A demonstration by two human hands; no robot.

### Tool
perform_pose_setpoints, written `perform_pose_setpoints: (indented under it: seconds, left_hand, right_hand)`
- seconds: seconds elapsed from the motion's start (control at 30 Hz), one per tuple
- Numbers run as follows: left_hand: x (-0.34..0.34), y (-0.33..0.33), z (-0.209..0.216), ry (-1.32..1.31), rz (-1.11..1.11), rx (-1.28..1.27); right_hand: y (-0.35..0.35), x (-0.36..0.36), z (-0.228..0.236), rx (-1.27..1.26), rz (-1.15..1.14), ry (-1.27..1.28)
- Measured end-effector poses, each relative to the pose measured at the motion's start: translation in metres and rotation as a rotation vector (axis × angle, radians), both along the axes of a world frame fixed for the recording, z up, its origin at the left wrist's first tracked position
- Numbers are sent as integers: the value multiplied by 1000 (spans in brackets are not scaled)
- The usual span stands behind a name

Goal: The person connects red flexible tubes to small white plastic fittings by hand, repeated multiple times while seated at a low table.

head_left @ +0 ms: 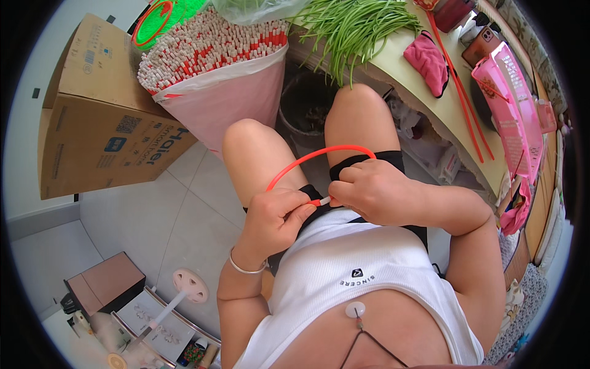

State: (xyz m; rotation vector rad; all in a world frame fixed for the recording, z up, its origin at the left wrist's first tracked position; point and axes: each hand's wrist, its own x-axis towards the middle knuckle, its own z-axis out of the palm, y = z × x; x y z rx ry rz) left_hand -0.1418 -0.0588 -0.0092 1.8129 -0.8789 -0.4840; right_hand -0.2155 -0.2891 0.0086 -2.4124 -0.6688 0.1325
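Observation:
Over my lap, a thin red flexible tube (307, 156) bends up into an arc, its two ends brought close together between my hands. My left hand (276, 216) pinches one red end between thumb and fingers. The other end is in my right hand (373, 192), its fingers curled round it. A short white plug (326, 200) shows in the small gap between the hands, in line with the red end on the left. How far it sits inside the tube is hidden by my fingers.
A large sack (230, 92) packed with white-and-red rods stands ahead, beside a cardboard box (110, 132). On the right, a table (445, 117) bears green stalks (353, 31), long red tubes (470, 114), a pink cloth (427, 63) and a pink basket (507, 117). A dark bucket (301, 101) stands beyond my knees.

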Motion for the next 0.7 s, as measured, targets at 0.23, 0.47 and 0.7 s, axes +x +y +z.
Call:
perform_pose_setpoints:
  seconds: [0.23, 0.47, 0.7]
  left_hand:
    - [-4, -8, -13, -86, -35, 59]
    - [-1, -16, -26, -129, -79, 57]
    - [6, -15, -28, -164, -90, 57]
  right_hand:
    - [-1, -3, -9, -98, 16, 87]
    - [-10, 7, -34, -7, 31, 77]
    - [-18, 17, -48, 95, 65, -5]
